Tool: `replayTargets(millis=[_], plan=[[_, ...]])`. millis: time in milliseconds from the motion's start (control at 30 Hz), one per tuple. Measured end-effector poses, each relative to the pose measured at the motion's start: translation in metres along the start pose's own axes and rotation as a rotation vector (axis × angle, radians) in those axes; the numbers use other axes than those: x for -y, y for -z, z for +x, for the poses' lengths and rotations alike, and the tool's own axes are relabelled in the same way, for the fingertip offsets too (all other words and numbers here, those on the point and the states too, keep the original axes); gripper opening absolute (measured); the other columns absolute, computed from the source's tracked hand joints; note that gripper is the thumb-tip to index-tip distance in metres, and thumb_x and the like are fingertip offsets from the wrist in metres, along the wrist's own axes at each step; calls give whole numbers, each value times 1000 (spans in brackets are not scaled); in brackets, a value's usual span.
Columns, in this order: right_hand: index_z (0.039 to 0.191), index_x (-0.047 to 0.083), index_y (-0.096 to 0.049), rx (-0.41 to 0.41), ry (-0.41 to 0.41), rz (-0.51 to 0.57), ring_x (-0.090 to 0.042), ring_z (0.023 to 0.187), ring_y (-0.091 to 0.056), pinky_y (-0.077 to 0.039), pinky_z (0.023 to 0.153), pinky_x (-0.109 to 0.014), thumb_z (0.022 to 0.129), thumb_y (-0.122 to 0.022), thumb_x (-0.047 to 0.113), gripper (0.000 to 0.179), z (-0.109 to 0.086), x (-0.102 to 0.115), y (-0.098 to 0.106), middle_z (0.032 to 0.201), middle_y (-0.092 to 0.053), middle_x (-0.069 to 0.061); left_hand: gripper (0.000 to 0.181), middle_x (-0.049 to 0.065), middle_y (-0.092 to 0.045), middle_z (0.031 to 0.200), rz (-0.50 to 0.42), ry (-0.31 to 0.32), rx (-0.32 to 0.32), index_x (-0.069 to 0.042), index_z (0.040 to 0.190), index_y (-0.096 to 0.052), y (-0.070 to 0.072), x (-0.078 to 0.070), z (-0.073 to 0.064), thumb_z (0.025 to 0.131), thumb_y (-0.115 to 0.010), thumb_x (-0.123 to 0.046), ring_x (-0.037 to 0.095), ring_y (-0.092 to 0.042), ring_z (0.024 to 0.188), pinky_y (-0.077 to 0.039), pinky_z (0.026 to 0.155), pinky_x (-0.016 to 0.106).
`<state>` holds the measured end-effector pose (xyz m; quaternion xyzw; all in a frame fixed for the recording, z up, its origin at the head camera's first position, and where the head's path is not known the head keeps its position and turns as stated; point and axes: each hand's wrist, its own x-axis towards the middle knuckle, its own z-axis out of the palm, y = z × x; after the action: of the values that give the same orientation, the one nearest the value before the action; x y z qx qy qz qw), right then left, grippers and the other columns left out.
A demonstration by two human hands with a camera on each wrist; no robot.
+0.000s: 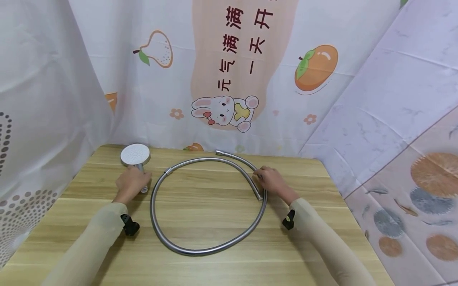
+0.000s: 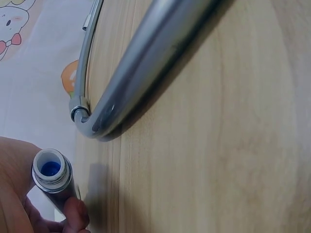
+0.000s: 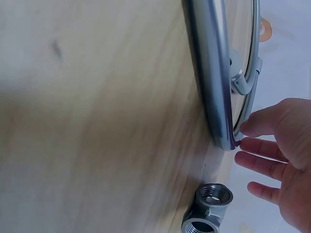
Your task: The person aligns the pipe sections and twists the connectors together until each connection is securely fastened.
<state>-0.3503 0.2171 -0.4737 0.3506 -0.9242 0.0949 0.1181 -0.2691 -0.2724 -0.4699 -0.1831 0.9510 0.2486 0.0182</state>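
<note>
My left hand (image 1: 131,182) grips the handle of a shower head (image 1: 135,154) with a round white face, at the table's left back. The left wrist view shows the handle's threaded open end (image 2: 51,169), blue inside. A grey metal shower hose (image 1: 195,252) lies in a big loop between the hands. One hose end (image 1: 219,152) points toward the curtain; the other end (image 1: 260,197) lies near my right hand (image 1: 272,179). Thumb and forefinger of that hand pinch the hose at the loop's right side, its other fingers spread apart.
Beside the right hand, the right wrist view shows a metal fitting (image 3: 209,206) with two threaded openings; the head view does not show it. A printed curtain (image 1: 157,99) hangs behind the wooden table (image 1: 214,198), with cloth at both sides.
</note>
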Motion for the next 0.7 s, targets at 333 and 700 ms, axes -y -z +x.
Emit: replayTargets(millis=[333,700], plan=[[114,3,-73,33,-58,-32,-33,81,-68,-56,67,-48,88,-73,1,26,11,-5,-2,96,-71,-18,46,7,-54,62,9,-13,31,-7,68,-52,4,5,-3,96,-43,-43,19,-51,54,-39,49,30],[118,6,-71,141,-143,-32,-27,76,-67,-55,66,-43,93,-67,6,26,34,-11,-2,98,-75,-15,49,4,-50,59,29,-18,67,-13,60,-47,7,9,-1,97,-41,-45,18,-48,55,-36,53,30]])
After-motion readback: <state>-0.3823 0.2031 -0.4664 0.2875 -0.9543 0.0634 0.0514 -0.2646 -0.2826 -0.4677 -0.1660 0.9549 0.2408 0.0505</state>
